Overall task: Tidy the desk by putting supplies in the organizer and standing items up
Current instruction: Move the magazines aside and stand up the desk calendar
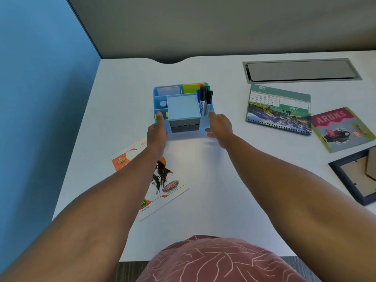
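The organizer [183, 107], a light-blue moulded plastic box with compartments and small grey drawers, sits toward the counter's [203, 180] far-left part, straight ahead between both hands. The left hand [157, 129] grips its left wall, thumb over the rim; the right hand [219, 126] rests loosely open against its right side. Glossy markers [205, 100] stand upright inside.

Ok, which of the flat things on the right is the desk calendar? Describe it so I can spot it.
Start at the grey cable hatch set into the desk's far right. The calendar lies flat just in front of it. Unlike the pink card beside it, it has a spiral binding and a mountain photo.
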`<state>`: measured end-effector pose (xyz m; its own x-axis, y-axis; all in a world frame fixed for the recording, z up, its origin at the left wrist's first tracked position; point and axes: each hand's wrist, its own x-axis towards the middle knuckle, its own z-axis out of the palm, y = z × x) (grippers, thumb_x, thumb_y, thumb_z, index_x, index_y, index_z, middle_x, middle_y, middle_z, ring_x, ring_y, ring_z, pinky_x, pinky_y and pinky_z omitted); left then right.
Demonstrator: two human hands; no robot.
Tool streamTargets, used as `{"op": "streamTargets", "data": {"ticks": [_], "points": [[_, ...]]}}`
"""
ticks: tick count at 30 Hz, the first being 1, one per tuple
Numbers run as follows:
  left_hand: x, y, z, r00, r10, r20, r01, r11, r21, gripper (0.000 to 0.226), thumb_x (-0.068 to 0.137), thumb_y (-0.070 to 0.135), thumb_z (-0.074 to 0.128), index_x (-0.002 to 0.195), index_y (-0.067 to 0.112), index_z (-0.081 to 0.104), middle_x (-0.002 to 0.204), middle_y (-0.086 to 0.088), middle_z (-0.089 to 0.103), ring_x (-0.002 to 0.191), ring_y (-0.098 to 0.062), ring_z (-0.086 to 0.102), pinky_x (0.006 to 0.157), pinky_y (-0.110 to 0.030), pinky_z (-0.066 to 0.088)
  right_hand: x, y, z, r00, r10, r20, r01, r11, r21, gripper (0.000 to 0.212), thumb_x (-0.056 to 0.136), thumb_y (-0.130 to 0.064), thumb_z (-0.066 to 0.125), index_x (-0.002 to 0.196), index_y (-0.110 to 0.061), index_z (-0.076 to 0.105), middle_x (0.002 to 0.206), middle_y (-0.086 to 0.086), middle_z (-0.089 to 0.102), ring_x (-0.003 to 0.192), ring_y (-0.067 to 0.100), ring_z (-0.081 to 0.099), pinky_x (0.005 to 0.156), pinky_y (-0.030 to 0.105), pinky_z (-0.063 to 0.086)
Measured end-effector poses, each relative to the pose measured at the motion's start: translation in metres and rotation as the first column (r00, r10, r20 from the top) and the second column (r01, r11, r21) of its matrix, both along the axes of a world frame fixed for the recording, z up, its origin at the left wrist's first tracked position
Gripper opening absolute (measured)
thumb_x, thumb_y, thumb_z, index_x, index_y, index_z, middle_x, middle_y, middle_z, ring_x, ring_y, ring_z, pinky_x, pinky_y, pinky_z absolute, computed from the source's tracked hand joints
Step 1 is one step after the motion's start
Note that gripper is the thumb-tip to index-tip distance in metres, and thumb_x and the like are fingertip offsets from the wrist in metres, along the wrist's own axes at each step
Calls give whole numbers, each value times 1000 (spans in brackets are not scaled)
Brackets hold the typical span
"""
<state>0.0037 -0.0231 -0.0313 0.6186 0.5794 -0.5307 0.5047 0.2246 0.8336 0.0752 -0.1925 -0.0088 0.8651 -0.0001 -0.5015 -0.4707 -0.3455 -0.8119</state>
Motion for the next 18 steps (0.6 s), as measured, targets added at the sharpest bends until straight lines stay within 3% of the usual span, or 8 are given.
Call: {"op": "streamTargets", "data": {"ticks": [4, 7, 9, 11, 14, 18], "points": [[3, 2, 0, 998, 30, -48, -30, 999, -14, 36, 97, 55, 46, 88, 22, 54, 84, 2, 55, 91, -18, 56, 86, -32, 49, 4, 2, 2, 999, -31, -32, 31, 999, 23, 24, 93, -31, 43, 93, -12, 57, 106, 16, 66, 88, 26, 71, 94, 44, 55], [5, 2, 6, 994, 88, -63, -92, 993, -68, 26, 96, 46, 53, 95, 19, 53, 84, 1, 54, 88, -15, 57, 94, -34, 52, 7, 4, 5, 997, -69, -33, 72, 992, 103, 38, 97, -24, 47, 121, 3, 57, 118, 22, 62, 89, 22, 62, 92, 42, 57], [7, 3, 9, 988, 141, -64, -147, 984, -102, 25, 96, 42, 54, 102, 18, 52, 86, 0, 55, 81, -11, 55, 93, -33, 54, 8, 6, 4, 997, -78, -28, 80, 993, 91, 40, 97, -24, 48, 123, 6, 55, 124, 24, 61, 94, 28, 64, 91, 44, 57], [9, 5, 12, 981, 183, -70, -191, 974, -122, 27, 95, 40, 54, 111, 18, 50, 89, -1, 56, 80, -11, 55, 91, -32, 56, 7, 9, 5, 996, -87, -31, 89, 995, 52, 34, 96, -27, 46, 110, 0, 60, 116, 21, 65, 99, 33, 68, 90, 45, 57], [13, 8, 16, 975, 200, -98, -210, 972, -108, 28, 92, 37, 54, 111, 17, 51, 94, -3, 58, 81, -12, 57, 91, -32, 57, 9, 11, 9, 992, -116, -44, 117, 993, 6, 22, 94, -29, 46, 82, -11, 54, 87, 7, 62, 84, 27, 70, 88, 44, 58], [16, 12, 19, 972, 212, -101, -224, 965, -137, 25, 90, 33, 56, 109, 17, 51, 95, -3, 58, 86, -13, 60, 91, -35, 57, 13, 12, 12, 991, -120, -62, 122, 992, 18, 14, 95, -26, 48, 93, -14, 54, 93, 5, 59, 74, 22, 68, 86, 41, 59]]}}
